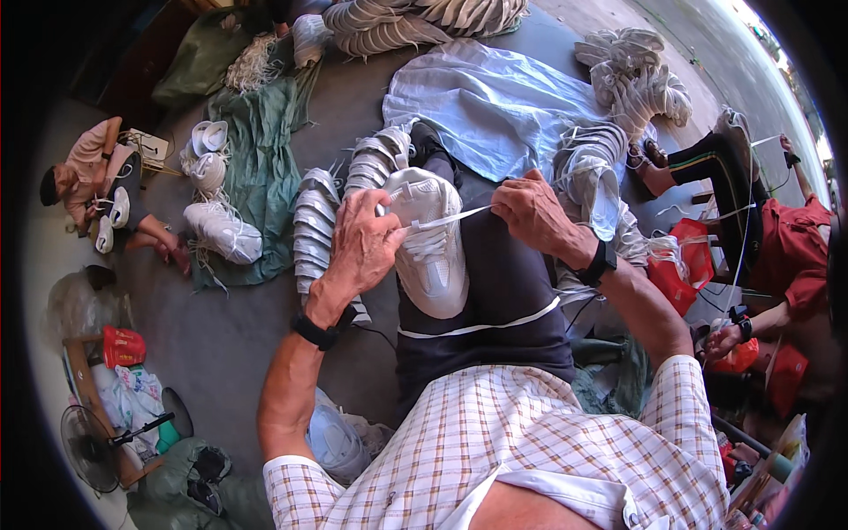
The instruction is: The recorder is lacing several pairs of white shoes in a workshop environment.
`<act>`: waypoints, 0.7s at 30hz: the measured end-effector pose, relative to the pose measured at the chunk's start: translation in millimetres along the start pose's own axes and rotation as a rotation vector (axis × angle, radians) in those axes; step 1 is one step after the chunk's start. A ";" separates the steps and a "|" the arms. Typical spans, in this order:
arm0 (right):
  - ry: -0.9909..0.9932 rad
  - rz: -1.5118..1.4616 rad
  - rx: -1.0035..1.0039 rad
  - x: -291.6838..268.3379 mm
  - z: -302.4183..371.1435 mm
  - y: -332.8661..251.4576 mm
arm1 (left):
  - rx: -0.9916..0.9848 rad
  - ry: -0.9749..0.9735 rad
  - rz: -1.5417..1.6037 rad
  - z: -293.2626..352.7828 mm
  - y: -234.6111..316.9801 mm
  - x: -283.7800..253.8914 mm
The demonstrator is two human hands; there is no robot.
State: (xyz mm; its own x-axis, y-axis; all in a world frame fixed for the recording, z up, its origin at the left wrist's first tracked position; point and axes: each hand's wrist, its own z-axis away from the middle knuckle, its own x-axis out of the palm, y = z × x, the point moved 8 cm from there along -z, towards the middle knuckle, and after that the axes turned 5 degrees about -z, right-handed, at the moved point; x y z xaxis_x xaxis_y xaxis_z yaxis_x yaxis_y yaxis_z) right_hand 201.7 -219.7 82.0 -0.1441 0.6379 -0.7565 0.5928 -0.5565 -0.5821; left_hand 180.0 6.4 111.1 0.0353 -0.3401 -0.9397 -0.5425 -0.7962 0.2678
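A white sneaker (430, 265) lies along my thighs, its toe pointing toward me and its laces partly threaded. My left hand (364, 234) is closed at the shoe's left side, with the fingers pinching the white shoelace (455, 215). From there the lace runs taut across the shoe to my right hand (541, 216), which pinches it just right of the sneaker. Another white lace (481, 329) lies across my dark trousers below the toe.
Stacked white shoes (316, 231) stand left of my legs, and more stacks (590, 168) to the right. A pale cloth (495, 102) is spread ahead. Co-workers sit far left (88, 190) and right (791, 256). A fan (90, 449) stands lower left, a red bag (680, 265) at right.
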 end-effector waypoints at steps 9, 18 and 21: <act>0.040 0.009 0.002 -0.7 2.3 -18.6 | -0.282 0.044 0.453 14.7 -29.9 30.3; 0.205 0.342 -0.270 -42.5 4.5 -17.9 | -0.222 0.046 0.215 4.7 -16.5 19.8; 0.189 0.385 -0.301 -33.1 12.2 -6.6 | -0.228 0.033 0.245 4.3 -23.5 20.1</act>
State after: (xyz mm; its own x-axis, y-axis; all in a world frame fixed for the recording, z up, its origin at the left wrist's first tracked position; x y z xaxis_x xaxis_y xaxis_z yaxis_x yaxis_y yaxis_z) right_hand 192.9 -243.6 107.2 0.2586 0.5178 -0.8155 0.7802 -0.6098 -0.1398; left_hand 189.8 20.4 84.9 -0.0439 -0.5481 -0.8353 -0.3367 -0.7790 0.5289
